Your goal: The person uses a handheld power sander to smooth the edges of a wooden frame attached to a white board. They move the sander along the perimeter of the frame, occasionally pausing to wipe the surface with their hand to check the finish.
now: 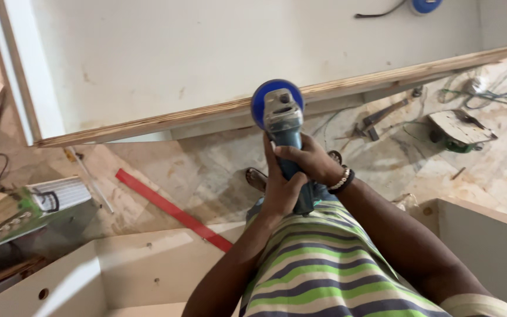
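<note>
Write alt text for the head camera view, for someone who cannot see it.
Both hands, left hand and right hand, grip a blue handheld angle grinder against the raw wooden edge of a large white board. A long red strip and scattered tools lie on the floor below.

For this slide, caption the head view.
Both hands grip a blue angle grinder against the plywood panel's edge.

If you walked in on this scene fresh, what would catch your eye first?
The blue angle grinder at centre, gripped by the left hand and right hand, its disc against the raw plywood edge of a white board. Then the red strip lying on the floor at lower left.
</note>
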